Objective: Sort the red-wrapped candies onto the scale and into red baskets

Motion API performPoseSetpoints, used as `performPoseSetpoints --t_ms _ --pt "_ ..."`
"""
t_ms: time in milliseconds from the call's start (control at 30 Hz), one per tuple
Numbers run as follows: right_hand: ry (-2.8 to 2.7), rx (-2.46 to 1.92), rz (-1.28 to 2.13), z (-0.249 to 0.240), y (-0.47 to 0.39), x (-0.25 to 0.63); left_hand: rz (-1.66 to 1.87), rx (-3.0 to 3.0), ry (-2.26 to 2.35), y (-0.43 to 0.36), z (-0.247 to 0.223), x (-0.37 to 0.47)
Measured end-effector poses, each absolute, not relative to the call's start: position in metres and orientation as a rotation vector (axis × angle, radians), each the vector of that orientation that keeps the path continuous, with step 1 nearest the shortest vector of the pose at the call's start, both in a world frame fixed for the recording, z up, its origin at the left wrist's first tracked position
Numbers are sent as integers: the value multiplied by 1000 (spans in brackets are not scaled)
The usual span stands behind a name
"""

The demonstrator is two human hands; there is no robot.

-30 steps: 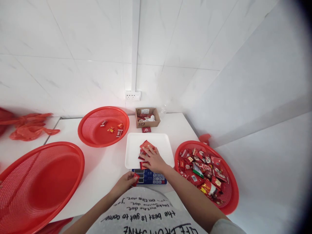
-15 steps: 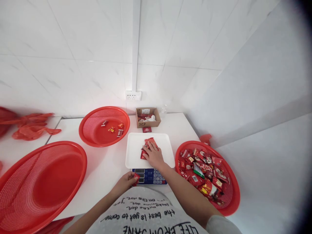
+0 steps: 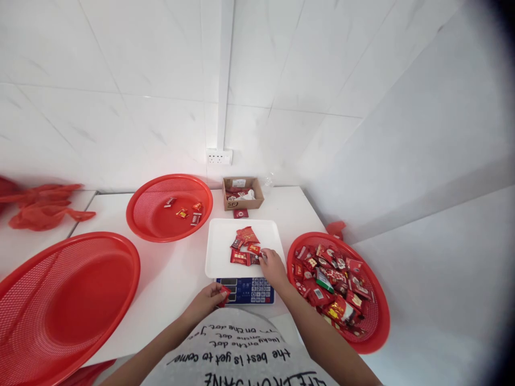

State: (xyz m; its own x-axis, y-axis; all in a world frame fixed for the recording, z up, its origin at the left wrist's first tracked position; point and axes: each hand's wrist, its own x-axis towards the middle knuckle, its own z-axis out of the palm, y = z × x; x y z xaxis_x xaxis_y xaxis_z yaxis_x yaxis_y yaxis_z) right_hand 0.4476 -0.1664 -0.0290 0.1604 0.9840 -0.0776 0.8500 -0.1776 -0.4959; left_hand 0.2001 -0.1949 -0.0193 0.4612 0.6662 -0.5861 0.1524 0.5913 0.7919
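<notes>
My left hand (image 3: 207, 298) is closed around a small red snack packet (image 3: 224, 295), just in front of the scale's keypad (image 3: 245, 291). Over the right part of the scale's white tray (image 3: 217, 241), my right hand (image 3: 274, 268) has its fingertips pinched at the end of a dark red snack packet (image 3: 254, 259). Several other red packets lie loosely together in the middle of the tray, among them a larger red packet (image 3: 247, 235) and a flat red one (image 3: 238, 257).
On the right stands a red basket (image 3: 378, 316) heaped with snack packets. A red basket (image 3: 139, 214) with a few packets is behind left; a larger one (image 3: 132, 257) is at front left. An open cardboard box (image 3: 243, 204) is by the wall, a packet (image 3: 240, 213) before it.
My right hand has slid from on top of the packets to the tray's right side, uncovering the pile. My left hand still holds its red packet in the same place.
</notes>
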Motion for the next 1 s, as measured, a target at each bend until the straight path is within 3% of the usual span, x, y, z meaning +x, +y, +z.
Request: performPoseSetpoints --t_ms 567,1000 --pt "-1972 -1966 680 -16 -174 429 397 875 1090 -196 -19 197" --pt "-1797 -1871 710 -20 -155 445 381 883 1081 -197 -22 197"
